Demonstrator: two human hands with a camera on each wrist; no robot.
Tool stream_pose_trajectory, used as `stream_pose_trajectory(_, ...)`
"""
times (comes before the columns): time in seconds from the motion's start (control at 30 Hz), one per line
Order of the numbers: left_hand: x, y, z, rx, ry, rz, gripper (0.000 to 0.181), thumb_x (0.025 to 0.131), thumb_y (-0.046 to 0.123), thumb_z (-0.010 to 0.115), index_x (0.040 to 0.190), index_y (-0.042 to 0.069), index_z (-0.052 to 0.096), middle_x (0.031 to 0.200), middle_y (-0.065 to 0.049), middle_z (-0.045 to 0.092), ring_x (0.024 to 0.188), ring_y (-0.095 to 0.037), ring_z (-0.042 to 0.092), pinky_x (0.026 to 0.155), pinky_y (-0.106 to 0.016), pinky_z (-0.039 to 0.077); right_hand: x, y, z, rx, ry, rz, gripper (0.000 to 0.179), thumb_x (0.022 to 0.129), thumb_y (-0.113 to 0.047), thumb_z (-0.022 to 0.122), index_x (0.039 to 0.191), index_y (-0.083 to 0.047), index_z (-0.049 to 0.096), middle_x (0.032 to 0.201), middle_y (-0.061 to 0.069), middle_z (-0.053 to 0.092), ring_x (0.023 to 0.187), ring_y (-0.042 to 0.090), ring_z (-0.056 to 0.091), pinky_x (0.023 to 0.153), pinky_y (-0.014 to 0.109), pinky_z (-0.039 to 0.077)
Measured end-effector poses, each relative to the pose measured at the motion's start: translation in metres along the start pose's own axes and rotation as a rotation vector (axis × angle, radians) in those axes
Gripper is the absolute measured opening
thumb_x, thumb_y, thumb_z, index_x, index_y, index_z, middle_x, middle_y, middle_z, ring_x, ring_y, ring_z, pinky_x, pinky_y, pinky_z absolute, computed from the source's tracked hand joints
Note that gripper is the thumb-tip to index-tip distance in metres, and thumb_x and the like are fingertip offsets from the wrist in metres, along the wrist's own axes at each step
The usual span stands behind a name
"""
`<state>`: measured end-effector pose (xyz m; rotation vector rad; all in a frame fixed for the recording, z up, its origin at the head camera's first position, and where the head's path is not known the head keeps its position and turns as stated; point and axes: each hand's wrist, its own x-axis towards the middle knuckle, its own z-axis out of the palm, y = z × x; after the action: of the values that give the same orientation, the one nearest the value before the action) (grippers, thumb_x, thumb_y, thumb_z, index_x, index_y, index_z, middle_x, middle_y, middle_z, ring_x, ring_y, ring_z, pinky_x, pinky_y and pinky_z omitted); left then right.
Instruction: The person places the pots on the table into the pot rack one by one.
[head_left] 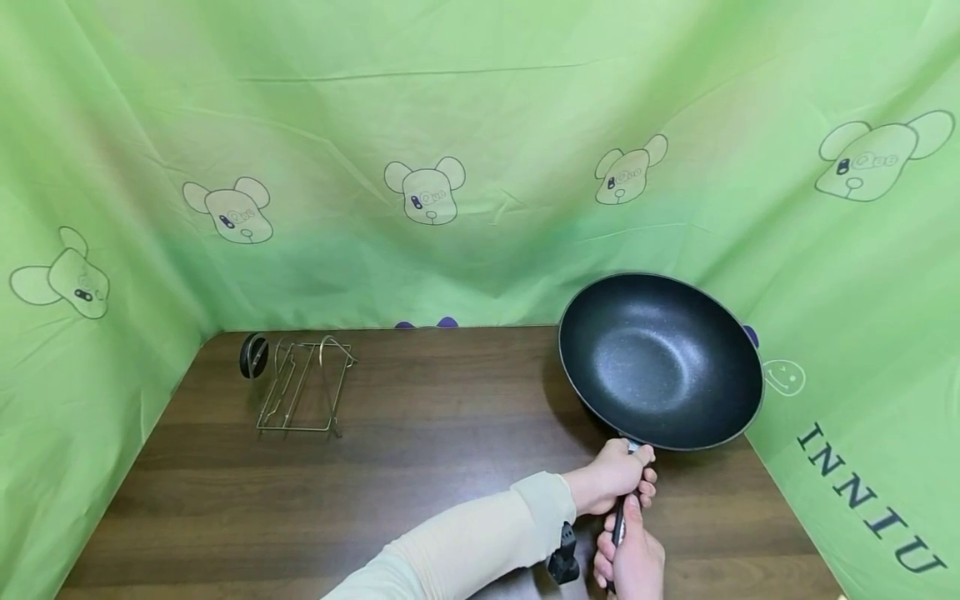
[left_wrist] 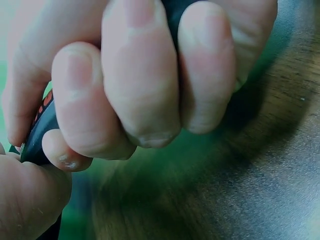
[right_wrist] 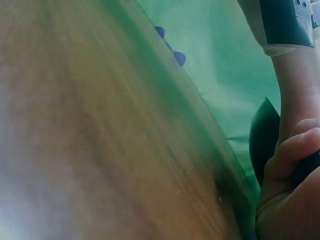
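Head view, left to right: we log a round black piece (head_left: 254, 357) against a wire rack (head_left: 300, 392) on the table (head_left: 450, 467); whether they join, we cannot tell. Left hand (head_left: 615, 477): fingers wrapped round the handle (head_left: 619, 523), hiding its upper part. Right hand (head_left: 636, 552): fingers clenched on the handle lower down, wrist cut off at the bottom edge. Black pan (head_left: 660, 358) lies just beyond the left hand's fingers; we cannot tell if its base touches the table.
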<state>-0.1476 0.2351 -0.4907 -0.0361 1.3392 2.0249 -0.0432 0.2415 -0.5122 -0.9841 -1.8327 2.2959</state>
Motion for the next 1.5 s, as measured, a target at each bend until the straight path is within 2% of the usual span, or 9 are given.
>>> stream_pose_trajectory(0.43, -0.001, 0.014, 0.003, 0.023, -0.038, -0.003, 0.026, 0.106, 0.011, 0.048, 0.08, 0.011, 0.045, 0.059, 0.002, 0.04, 0.044, -0.008, 0.034, 0.038, -0.018, 0.031, 0.004, -0.007, 0.004, 0.062, 0.036, -0.011, 0.056, 0.104, -0.06, 0.035, 0.076, -0.014, 0.049, 0.048, -0.006, 0.039, 0.035, 0.007, 0.033, 0.032, 0.025, 0.034)
stream_pose_trajectory(0.63, -0.003, 0.017, 0.003, 0.02, -0.046, 0.002, 0.025, 0.105, 0.011, 0.049, 0.081, 0.01, 0.045, 0.059, 0.001, 0.039, 0.045, -0.009, 0.033, 0.039, -0.019, 0.03, 0.004, -0.008, 0.005, 0.054, 0.051, -0.024, 0.058, 0.103, -0.062, 0.036, 0.076, -0.013, 0.049, 0.049, -0.006, 0.039, 0.035, 0.007, 0.032, 0.031, 0.025, 0.033)
stream_pose_trajectory(0.93, -0.003, 0.024, 0.002, 0.013, -0.095, 0.003, 0.026, 0.105, 0.01, 0.048, 0.08, 0.01, 0.044, 0.059, 0.001, 0.039, 0.045, -0.009, 0.033, 0.04, -0.019, 0.032, 0.005, -0.008, 0.009, 0.056, 0.08, -0.055, 0.058, 0.101, -0.064, 0.039, 0.077, -0.012, 0.049, 0.048, -0.005, 0.038, 0.034, 0.007, 0.032, 0.03, 0.024, 0.032)
stream_pose_trajectory(1.27, -0.001, 0.026, 0.001, 0.019, -0.09, 0.019, 0.026, 0.106, 0.012, 0.049, 0.08, 0.01, 0.044, 0.06, 0.001, 0.039, 0.046, -0.009, 0.032, 0.04, -0.019, 0.031, 0.008, -0.009, 0.011, 0.087, 0.068, -0.089, 0.057, 0.102, -0.061, 0.041, 0.076, -0.011, 0.05, 0.048, -0.004, 0.04, 0.034, 0.007, 0.033, 0.03, 0.025, 0.032)
stream_pose_trajectory(1.5, 0.0, 0.028, 0.0, 0.023, -0.102, 0.029, 0.026, 0.106, 0.012, 0.049, 0.081, 0.01, 0.045, 0.06, 0.001, 0.04, 0.046, -0.009, 0.034, 0.04, -0.018, 0.032, 0.009, -0.011, 0.013, 0.085, 0.074, -0.07, 0.059, 0.099, -0.064, 0.042, 0.077, -0.011, 0.051, 0.048, -0.004, 0.04, 0.034, 0.008, 0.033, 0.03, 0.026, 0.033)
